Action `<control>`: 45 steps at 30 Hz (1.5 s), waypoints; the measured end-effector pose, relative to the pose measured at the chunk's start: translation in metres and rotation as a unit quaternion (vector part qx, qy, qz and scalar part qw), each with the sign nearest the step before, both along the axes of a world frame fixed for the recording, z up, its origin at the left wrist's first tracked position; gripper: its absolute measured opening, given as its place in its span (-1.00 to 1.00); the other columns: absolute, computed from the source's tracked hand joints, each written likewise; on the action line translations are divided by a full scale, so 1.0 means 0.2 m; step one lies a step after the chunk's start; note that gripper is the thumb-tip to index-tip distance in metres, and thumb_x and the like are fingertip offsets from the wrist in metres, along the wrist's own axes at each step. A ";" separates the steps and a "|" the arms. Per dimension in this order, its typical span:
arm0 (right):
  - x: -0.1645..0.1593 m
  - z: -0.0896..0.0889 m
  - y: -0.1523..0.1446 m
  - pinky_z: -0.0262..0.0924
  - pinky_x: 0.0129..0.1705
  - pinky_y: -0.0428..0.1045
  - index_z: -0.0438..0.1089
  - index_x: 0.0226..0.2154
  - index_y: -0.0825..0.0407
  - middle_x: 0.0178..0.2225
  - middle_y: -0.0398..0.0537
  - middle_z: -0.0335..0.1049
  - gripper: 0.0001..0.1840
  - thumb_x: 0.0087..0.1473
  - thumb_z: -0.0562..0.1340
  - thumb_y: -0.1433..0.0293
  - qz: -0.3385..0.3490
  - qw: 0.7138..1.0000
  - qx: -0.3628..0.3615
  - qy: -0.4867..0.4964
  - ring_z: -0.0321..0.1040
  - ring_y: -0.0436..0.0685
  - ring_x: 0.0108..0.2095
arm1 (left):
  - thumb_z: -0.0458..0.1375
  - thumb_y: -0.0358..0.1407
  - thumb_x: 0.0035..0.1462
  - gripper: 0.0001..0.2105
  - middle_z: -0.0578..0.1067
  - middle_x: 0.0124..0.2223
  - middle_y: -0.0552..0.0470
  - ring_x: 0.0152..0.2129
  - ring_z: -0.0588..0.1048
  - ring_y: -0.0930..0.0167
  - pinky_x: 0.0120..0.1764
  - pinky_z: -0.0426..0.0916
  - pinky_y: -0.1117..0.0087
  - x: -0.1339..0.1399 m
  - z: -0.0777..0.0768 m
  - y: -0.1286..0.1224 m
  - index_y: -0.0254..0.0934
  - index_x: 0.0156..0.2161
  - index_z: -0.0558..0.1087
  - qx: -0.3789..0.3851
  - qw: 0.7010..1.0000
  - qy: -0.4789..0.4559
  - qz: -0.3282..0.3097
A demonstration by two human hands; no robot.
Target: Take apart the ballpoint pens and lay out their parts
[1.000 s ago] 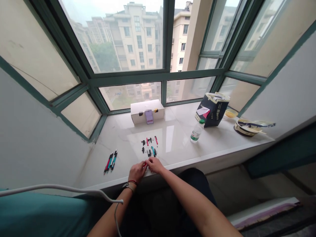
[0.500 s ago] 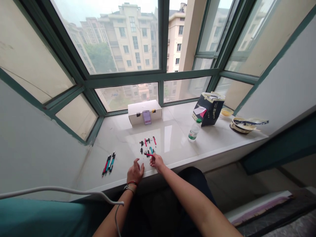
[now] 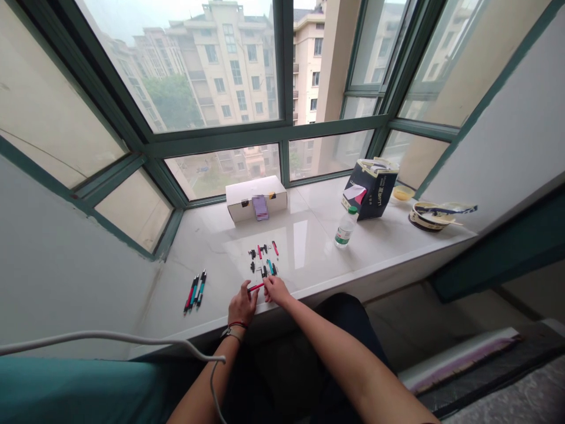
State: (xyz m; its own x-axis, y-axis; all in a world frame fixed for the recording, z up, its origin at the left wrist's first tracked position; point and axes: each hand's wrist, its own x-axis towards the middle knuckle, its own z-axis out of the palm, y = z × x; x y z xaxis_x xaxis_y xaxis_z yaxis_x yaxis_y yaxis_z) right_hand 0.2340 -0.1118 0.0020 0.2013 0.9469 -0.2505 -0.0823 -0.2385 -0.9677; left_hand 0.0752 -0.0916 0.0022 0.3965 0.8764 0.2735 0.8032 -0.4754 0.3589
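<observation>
Between my two hands, near the sill's front edge, is a red pen barrel [image 3: 256,287]. My left hand [image 3: 242,303] pinches its dark left end between thumb and forefinger. My right hand [image 3: 276,291] is closed on the other end, its fingertips hiding that end. Just beyond my hands lie several loose pen parts: black pieces [image 3: 252,267], red barrels [image 3: 275,248] and a teal barrel [image 3: 269,266]. Left of my hands several whole pens [image 3: 194,291], red, teal and black, lie side by side.
A white box [image 3: 257,200] with a purple packet [image 3: 260,208] in front stands by the window. To the right are a green-capped bottle [image 3: 344,228], a dark paper bag [image 3: 371,191] and a food bowl [image 3: 427,219]. A white cable [image 3: 132,337] crosses the lower left.
My right hand has brought the red barrel left and nearer to me. My left hand, which was open and empty, has closed on its other end. The view has shifted slightly.
</observation>
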 end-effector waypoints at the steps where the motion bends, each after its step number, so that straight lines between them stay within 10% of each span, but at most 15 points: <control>1: -0.01 -0.01 0.00 0.07 -0.68 -0.15 0.21 -0.50 0.02 -0.64 -0.21 0.30 -0.60 0.15 0.12 0.06 -0.001 1.000 0.005 -0.026 0.26 -0.04 -0.73 | -0.07 -0.12 0.31 -0.67 0.54 -0.28 0.03 -0.41 0.50 0.38 -0.36 0.21 0.42 0.00 0.00 0.00 -0.21 0.06 0.28 0.003 1.000 0.006 -0.007; 28: -0.01 0.01 0.01 0.11 -0.72 -0.18 0.21 -0.45 0.02 -0.63 -0.22 0.32 -0.57 0.15 0.10 0.00 -0.052 0.998 0.011 0.029 0.26 -0.06 -0.74 | -0.12 -0.19 0.35 -0.70 0.53 -0.19 0.02 -0.34 0.47 0.43 -0.29 0.22 0.46 0.00 0.01 0.01 -0.16 -0.01 0.41 0.001 0.999 0.024 -0.042; 45: 0.00 0.06 0.01 0.10 -0.68 -0.20 0.25 -0.52 0.06 -0.66 -0.17 0.37 -0.67 0.23 0.07 0.28 -0.042 0.998 -0.040 0.038 0.22 -0.09 -0.73 | -0.03 -0.49 0.23 -0.59 0.42 -0.12 -0.01 -0.39 0.42 0.49 -0.36 0.25 0.49 -0.02 -0.02 0.00 -0.13 0.12 0.37 -0.008 1.000 -0.019 0.000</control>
State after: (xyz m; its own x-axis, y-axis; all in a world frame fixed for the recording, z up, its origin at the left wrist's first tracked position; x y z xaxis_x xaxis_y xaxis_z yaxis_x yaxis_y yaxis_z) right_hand 0.2349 -0.1095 0.0145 0.2566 0.9041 -0.3417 -0.1782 -0.3032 -0.9361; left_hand 0.0721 -0.0915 -0.0026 0.3862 0.8808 0.2739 0.7890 -0.4692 0.3965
